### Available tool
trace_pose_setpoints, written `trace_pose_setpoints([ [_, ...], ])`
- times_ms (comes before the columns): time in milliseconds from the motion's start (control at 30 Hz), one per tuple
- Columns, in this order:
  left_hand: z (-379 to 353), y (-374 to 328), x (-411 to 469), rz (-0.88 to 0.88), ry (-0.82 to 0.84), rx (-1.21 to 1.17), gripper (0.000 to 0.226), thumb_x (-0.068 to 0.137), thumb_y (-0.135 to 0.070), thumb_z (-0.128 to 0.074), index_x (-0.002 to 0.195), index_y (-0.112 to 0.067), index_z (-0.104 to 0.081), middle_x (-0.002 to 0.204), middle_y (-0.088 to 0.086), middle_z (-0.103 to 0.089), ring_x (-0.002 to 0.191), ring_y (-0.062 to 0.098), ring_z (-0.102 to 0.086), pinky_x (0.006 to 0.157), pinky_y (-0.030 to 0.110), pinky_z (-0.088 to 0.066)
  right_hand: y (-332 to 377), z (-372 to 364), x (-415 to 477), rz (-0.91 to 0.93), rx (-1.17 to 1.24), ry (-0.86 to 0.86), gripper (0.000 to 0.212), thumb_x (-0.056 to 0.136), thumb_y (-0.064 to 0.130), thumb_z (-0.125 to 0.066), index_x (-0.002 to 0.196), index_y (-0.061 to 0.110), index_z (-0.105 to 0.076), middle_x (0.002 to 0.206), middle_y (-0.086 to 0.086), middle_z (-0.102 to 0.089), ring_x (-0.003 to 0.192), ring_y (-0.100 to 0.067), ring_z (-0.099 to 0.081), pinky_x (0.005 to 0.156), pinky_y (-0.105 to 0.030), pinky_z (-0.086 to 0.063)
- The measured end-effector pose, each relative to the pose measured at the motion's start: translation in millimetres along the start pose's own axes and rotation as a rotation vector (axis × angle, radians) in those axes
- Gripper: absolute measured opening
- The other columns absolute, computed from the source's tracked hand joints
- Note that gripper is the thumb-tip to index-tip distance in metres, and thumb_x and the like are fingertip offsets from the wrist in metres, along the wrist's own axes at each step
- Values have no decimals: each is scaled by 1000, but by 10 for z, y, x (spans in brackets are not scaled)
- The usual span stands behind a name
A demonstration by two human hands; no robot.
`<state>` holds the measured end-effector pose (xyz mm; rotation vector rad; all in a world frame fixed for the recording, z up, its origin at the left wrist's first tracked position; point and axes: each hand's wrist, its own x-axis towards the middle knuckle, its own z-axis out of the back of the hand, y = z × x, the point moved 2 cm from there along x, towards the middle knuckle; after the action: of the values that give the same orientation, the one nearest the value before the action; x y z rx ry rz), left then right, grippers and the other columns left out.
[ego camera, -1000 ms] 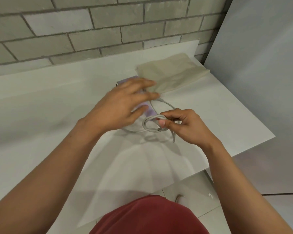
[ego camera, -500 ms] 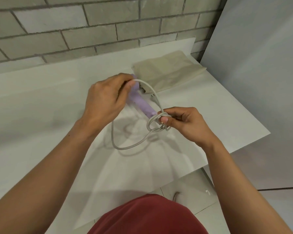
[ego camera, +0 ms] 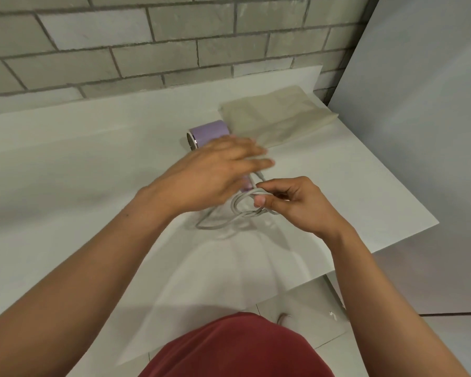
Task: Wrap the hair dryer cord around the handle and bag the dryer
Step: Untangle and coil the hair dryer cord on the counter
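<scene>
My right hand (ego camera: 291, 205) pinches the cord (ego camera: 233, 206) coils; my left hand (ego camera: 215, 172) hovers flat-fingered over the dryer (ego camera: 208, 131), lying beside the bag (ego camera: 275, 118). I should keep each turn snug on the handle (ego camera: 247, 184).

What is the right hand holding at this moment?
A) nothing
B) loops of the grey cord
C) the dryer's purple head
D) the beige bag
B: the right hand has its thumb and fingers pinching coiled loops of the grey cord, while the beige bag lies flat on the counter and the purple head sits farther back, apart from that hand.
</scene>
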<state>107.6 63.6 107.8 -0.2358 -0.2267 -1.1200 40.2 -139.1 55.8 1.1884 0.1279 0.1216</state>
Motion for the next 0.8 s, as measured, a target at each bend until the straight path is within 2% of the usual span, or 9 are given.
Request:
trace_pose_setpoints([
  [67,-64,-32,78,-35,83,5,39,97,-32,-56,132,-21,-69,135,1,-68,128,29,-61,107,48,-45,2,12,-21,10,-15,-5,13,96,14,-74,105,14,-82,87,15,-77,75,0,-64,76,-14,-48],
  [133,-97,-23,94,-37,73,-11,29,98,-31,-59,119,-21,-76,114,-2,-75,105,28,-70,92,46,-53,-5,30,-52,11,9,-24,15,96,15,-73,109,14,-81,98,11,-80,86,-5,-71,82,-16,-53],
  [200,-102,4,63,39,67,-24,27,102,-37,-57,120,-27,-75,111,-8,-74,101,23,-69,79,35,-51,-17,38,-75,9,59,-50,17,96,14,-74,111,13,-81,104,5,-81,98,-14,-75,92,-26,-58],
  [267,-105,25,-9,149,-14,-22,34,104,-47,-46,122,-34,-72,114,-13,-73,103,20,-68,71,30,-48,-26,44,-82,9,109,-83,17,95,15,-74,111,14,-81,103,0,-81,102,-20,-76,98,-35,-58],
  [400,-21,123,-147,403,-377,-118,33,106,-44,-47,117,-27,-72,106,-4,-78,93,25,-75,76,45,-59,-20,89,-72,29,198,-117,16,96,12,-72,109,15,-80,104,-4,-81,104,-26,-75,100,-43,-57],
  [500,77,270,-273,634,-518,-277,28,107,-41,-50,115,-25,-71,97,-6,-78,89,15,-77,81,42,-58,-9,98,-49,31,165,-109,14,96,11,-72,104,18,-81,99,-3,-80,98,-26,-75,96,-44,-58],
  [633,101,367,-398,719,-412,-259,23,104,-41,-52,114,-31,-71,97,-10,-76,92,18,-73,83,42,-57,12,70,-14,36,143,-98,19,97,9,-71,99,25,-81,95,-1,-80,89,-19,-75,87,-31,-58],
  [700,109,352,-408,668,-338,-201,27,103,-32,-57,128,-29,-67,117,-7,-72,108,18,-67,92,34,-53,18,62,-3,33,134,-77,16,97,12,-71,103,22,-81,97,-5,-80,91,-23,-75,88,-32,-59],
  [800,182,254,-364,466,-276,-162,48,100,-22,-64,147,-25,-55,142,-3,-57,130,16,-55,104,23,-41,23,43,-1,22,94,-34,15,98,16,-71,109,17,-81,99,-9,-79,97,-28,-74,94,-38,-59],
])
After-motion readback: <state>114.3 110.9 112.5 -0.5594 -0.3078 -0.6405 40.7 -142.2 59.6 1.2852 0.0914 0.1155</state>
